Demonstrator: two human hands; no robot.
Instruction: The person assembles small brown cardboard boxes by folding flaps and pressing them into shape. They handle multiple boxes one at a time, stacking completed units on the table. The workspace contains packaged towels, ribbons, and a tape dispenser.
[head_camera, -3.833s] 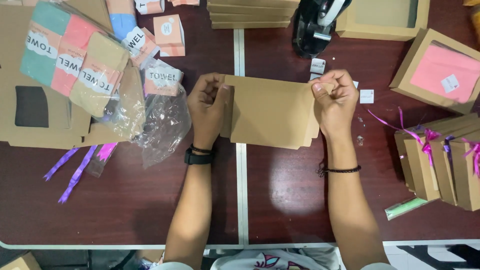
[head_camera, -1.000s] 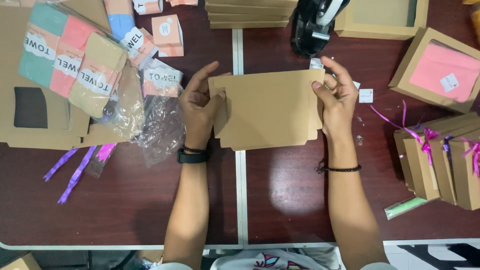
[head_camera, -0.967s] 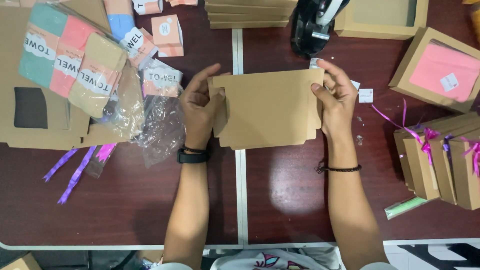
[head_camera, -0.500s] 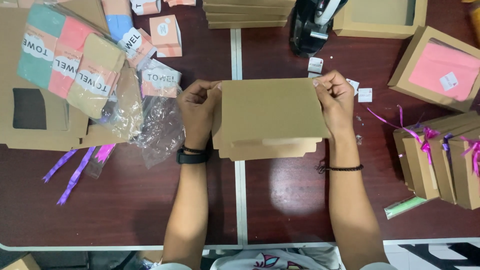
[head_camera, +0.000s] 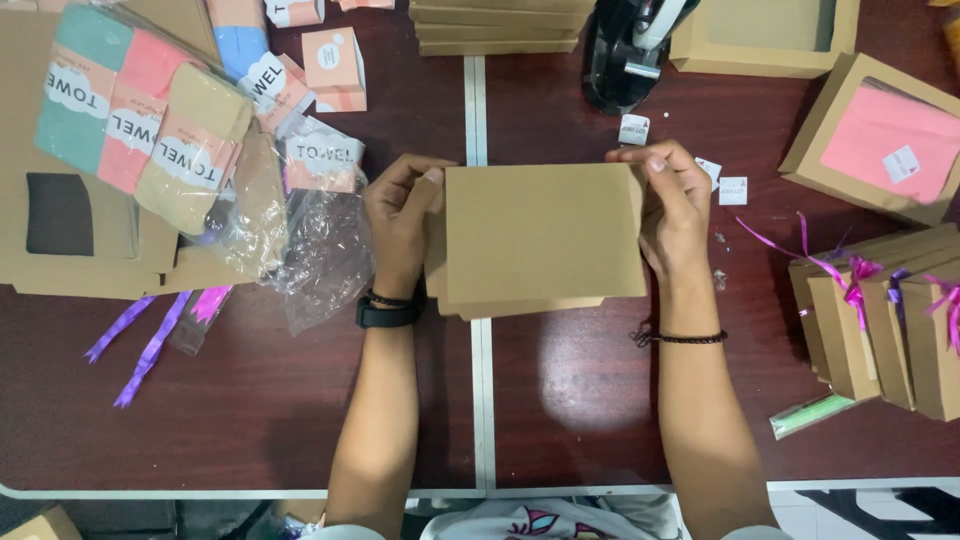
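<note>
Cardboard piece: flat brown panel at frame centre, held just above the dark red tabletop, with a second layer showing along its lower and left edges.
Left hand: grips the panel's left edge, fingers curled shut on the cardboard with the thumb tip on the upper left corner; a black watch sits on the wrist.
Right hand: pinches the upper right corner, fingers closed around the edge; a thin beaded bracelet sits on the wrist.
Change: a second ago the sheet lay open and wider between the hands, with notched tabs showing at its sides; half a second ago the layers began to overlap; now the top face is plain and squared, the tabs hidden.
Meaning: the flat blank seems to be folding into box form, with the fold not yet complete, since the lower layer still sticks out.
Towel packs: upper left of the frame, green, pink and tan, in clear plastic wrap.
Purple ribbons: lower left, lying loose on the tabletop.
Finished boxes: right edge, standing in a row with pink bows.
Open box: upper right, with pink cloth inside.
Stack of flat cardboard: top centre.
Black tape dispenser: just right of the stack.
</note>
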